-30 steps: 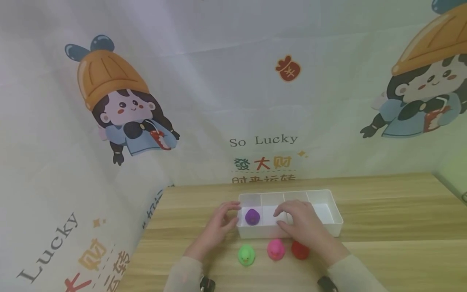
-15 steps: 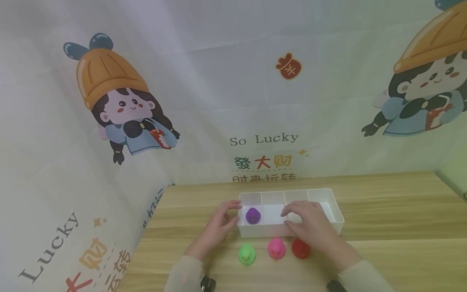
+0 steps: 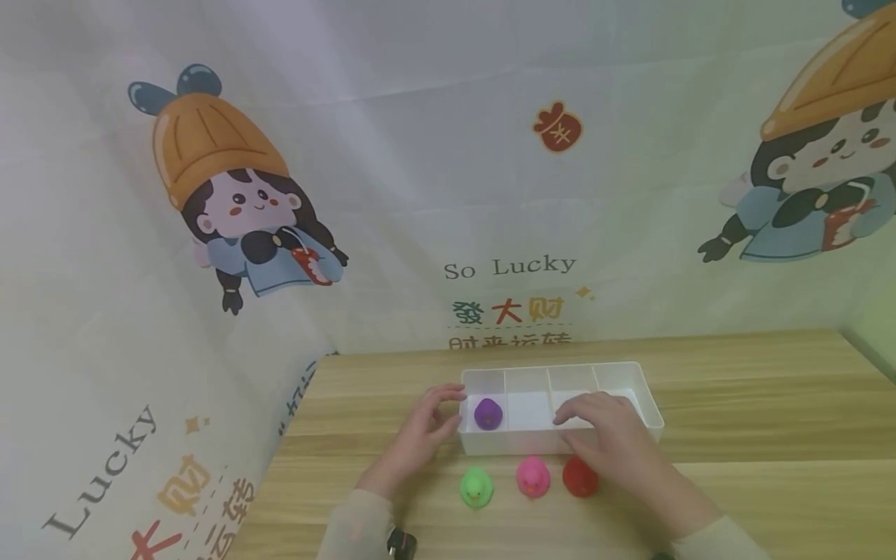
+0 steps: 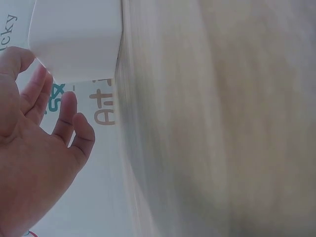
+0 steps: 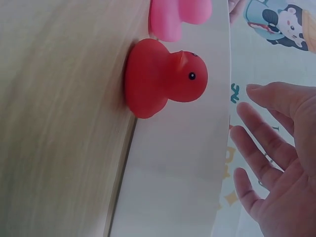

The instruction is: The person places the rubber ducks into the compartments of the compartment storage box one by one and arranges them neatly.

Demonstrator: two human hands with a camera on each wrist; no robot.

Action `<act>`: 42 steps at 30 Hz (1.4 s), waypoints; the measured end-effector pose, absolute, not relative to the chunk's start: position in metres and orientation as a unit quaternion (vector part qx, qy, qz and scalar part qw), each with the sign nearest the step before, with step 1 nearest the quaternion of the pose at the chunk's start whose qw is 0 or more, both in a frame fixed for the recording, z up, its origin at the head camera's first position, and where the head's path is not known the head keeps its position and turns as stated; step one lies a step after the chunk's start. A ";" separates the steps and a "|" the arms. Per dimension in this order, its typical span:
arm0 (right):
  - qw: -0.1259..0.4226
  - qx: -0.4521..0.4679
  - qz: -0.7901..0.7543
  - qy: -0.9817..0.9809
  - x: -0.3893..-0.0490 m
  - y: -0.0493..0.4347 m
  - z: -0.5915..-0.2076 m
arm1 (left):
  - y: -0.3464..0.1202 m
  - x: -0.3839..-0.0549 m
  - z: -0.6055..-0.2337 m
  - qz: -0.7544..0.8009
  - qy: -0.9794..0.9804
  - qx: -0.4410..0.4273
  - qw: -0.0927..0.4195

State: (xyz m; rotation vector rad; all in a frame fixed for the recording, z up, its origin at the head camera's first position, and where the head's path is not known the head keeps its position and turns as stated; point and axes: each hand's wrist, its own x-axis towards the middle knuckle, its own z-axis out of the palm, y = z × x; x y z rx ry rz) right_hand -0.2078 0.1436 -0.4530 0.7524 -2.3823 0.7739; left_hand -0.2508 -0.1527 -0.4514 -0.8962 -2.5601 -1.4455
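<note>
A white box with divided compartments stands on the table, and a purple rubber duck sits in its leftmost compartment. My left hand is at the box's left end, its fingertips touching the rim; in the left wrist view the fingers are loosely bent. My right hand hovers over the right half of the box, fingers spread and holding nothing. In front of the box stand a green rubber duck, a pink one and a red rubber duck, the red being nearest my right hand.
The wooden table runs back to a white printed cloth, which also hangs along the left side. The box's front wall rises just behind the red duck.
My right hand has drifted to the right along the box and slightly toward me, uncovering more of the middle compartments. The left hand stays at the box's left end, and the ducks stay put.
</note>
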 end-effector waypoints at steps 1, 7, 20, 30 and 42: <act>0.259 0.278 0.286 -0.880 -0.207 0.144 -0.453 | -0.153 -0.253 -0.454 -0.468 -0.833 -0.291 0.036; 0.260 0.293 0.288 -0.874 -0.204 0.148 -0.452 | -0.159 -0.266 -0.474 -0.445 -0.848 -0.284 0.041; 0.256 0.294 0.293 -0.873 -0.191 0.155 -0.451 | -0.160 -0.267 -0.478 -0.435 -0.853 -0.285 0.042; 0.234 0.299 0.305 -0.873 -0.182 0.157 -0.452 | -0.158 -0.261 -0.468 -0.445 -0.850 -0.280 0.036; 0.167 0.271 0.317 -0.893 -0.177 0.161 -0.457 | -0.156 -0.255 -0.458 -0.452 -0.839 -0.301 0.042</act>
